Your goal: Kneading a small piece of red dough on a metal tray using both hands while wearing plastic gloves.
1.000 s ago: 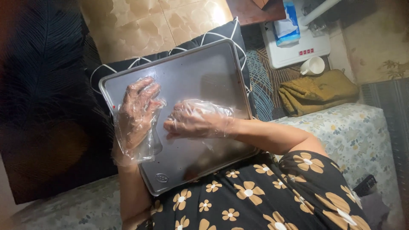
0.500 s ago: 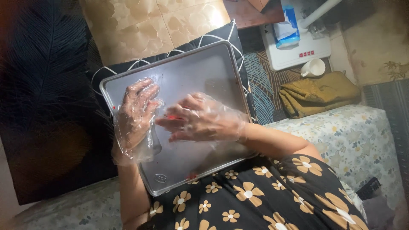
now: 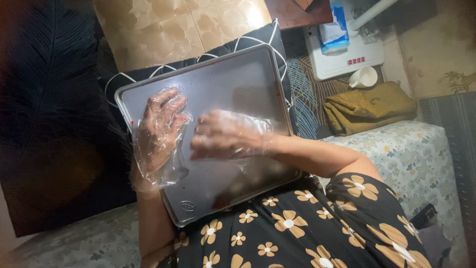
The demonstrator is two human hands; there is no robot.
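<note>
— While resting on the dark cushion [image 3: 148, 74], near the lap: metal baking tray [image 3: 233, 84], long axis near-to-far.
— Left hand [image 3: 158, 134] spread flat, left side; right hand [image 3: 225, 134] flat, fingers together, mid-tray. Both gloved.

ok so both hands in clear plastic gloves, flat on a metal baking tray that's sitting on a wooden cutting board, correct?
Not quite. The head view shows the left hand and right hand in clear plastic gloves on the metal baking tray, but the tray sits on a black cushion with white line pattern, not a wooden cutting board.
</note>
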